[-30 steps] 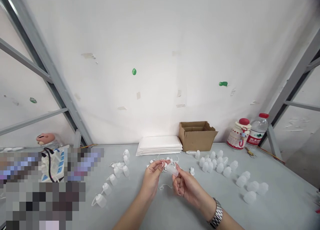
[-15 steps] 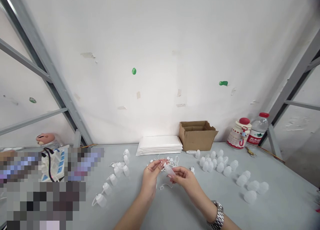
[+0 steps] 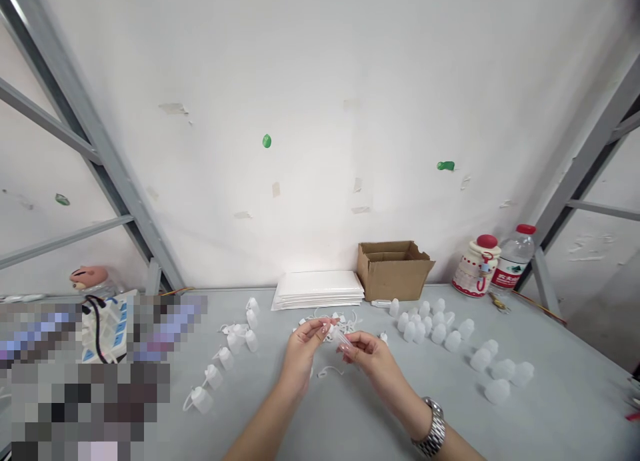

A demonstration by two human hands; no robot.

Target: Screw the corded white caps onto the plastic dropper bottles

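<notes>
Near the middle of the grey table, my left hand pinches the white cap end of a small translucent bottle. The fingers of my right hand are closed round its other end. The bottle is tilted between both hands. Just behind them lies a loose pile of white caps with cords, partly hidden by my fingers. One white cord piece lies in front of the hands. On the left, several capped bottles form a line; on the right, several translucent pieces stand in a group.
Against the wall are a stack of white sheets and an open cardboard box. A cream jar, a red-capped bottle and small scissors are at the back right. A power strip lies at the left.
The small bottle has turned slightly between my fingers. Both hands stay in nearly the same place, and the whole view has shifted a little.
</notes>
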